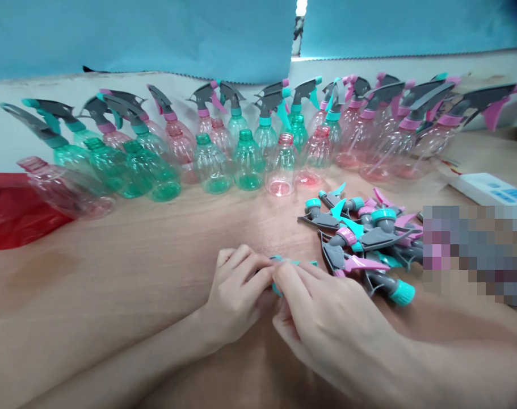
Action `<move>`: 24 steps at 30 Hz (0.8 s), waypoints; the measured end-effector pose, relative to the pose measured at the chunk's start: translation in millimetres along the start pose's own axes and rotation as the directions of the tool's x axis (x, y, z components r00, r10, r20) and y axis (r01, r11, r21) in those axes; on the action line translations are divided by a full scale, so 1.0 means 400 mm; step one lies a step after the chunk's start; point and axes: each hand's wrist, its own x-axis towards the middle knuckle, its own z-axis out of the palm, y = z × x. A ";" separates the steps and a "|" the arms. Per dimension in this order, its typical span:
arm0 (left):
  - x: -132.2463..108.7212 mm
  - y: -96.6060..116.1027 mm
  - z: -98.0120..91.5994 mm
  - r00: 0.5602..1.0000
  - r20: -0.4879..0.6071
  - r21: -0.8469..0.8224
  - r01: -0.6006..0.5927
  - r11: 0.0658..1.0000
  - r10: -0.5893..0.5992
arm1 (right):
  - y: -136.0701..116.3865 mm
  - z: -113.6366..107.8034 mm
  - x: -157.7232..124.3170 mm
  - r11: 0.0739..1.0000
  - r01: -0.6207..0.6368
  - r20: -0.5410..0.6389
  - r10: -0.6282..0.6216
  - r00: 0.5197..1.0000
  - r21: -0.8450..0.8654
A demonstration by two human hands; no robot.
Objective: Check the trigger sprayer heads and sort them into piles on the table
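My left hand (236, 292) and my right hand (330, 318) meet low in the middle of the view, fingers closed together. Between them they grip a spray head (276, 289); only bits of its teal parts show, and the rest is hidden by my fingers. Just beyond my right hand lies a heap of loose spray heads, grey with teal or pink collars and triggers, among them one with a teal collar (403, 292) and one with a pink trigger (364, 263).
Clear green and pink bottles stand along the back, open-necked ones like the green bottle (248, 162) in front, capped ones like the pink bottle (371, 145) behind. A red sheet (15, 213) lies left. At right sits a white box (492, 190) beside a blurred-out patch.
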 end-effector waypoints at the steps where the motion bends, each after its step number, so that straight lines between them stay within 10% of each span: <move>1: 0.001 0.001 -0.001 1.000 0.000 -0.001 0.005 1.000 -0.005 | 0.002 -0.002 -0.001 1.000 0.003 -0.001 -0.003 1.000 -0.019; 24: 0.002 -0.015 -0.012 0.992 0.091 -0.180 0.102 0.978 -0.086 | 0.110 -0.096 0.048 0.811 -0.261 0.446 0.000 0.895 0.524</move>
